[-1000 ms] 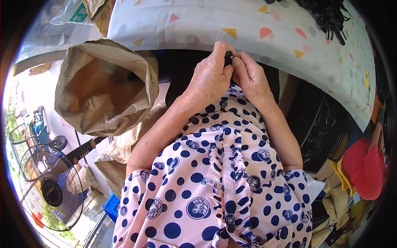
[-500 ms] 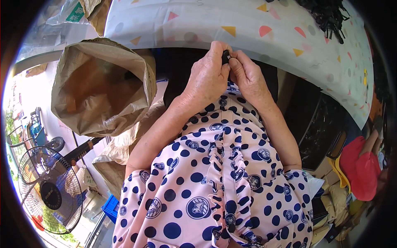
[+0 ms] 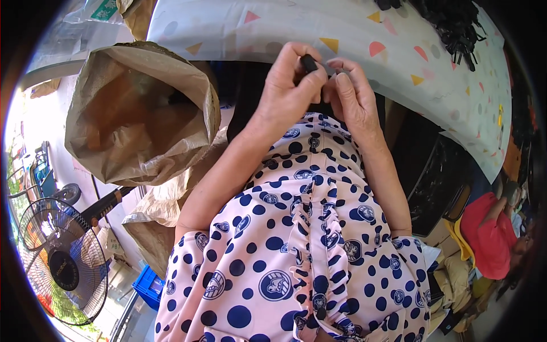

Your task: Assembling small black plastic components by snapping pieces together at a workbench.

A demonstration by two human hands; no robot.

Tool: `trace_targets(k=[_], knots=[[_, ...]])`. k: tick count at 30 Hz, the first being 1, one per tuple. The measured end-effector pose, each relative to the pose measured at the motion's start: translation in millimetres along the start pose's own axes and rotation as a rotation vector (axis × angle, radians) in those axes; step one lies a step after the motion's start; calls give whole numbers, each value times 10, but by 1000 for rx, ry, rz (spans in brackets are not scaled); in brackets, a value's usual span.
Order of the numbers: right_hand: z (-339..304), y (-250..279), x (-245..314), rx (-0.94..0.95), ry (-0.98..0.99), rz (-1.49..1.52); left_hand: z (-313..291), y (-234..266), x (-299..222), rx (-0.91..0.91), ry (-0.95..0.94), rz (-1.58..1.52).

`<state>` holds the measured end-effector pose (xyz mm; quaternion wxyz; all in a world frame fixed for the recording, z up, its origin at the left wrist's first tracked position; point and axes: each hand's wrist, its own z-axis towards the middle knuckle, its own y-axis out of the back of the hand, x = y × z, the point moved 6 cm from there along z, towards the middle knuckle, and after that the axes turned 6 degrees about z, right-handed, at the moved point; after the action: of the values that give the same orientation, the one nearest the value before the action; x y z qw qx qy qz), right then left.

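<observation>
My left hand (image 3: 290, 85) and my right hand (image 3: 353, 94) meet close together just in front of my chest, at the near edge of a table with a white cloth printed with coloured triangles (image 3: 228, 28). The left fingers pinch a small black piece (image 3: 309, 61). The right fingertips touch the same spot from the other side; what they grip is mostly hidden. Below the hands I see my dotted white-and-navy top.
An open brown paper sack (image 3: 137, 108) stands at my left. A pile of small black parts (image 3: 456, 23) lies at the table's far right. A floor fan (image 3: 62, 262) and a blue crate (image 3: 149, 285) sit lower left. A person in red (image 3: 490, 233) sits at the right.
The hands have stayed together at the table edge; the black piece now shows more clearly between the left fingers. The view has shifted slightly.
</observation>
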<state>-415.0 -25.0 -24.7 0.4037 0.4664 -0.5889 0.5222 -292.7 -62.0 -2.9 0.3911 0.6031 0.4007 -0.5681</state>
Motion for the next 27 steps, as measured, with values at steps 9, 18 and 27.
trace_targets(k=[9,18,27], knots=[[-4,118,9,-30,0,167,-44,4,129,81,308,-535],[1,144,-63,129,-200,375,-93,-202,75,338,301,-364],[40,179,-31,11,-49,102,-93,-208,-16,226,70,145]])
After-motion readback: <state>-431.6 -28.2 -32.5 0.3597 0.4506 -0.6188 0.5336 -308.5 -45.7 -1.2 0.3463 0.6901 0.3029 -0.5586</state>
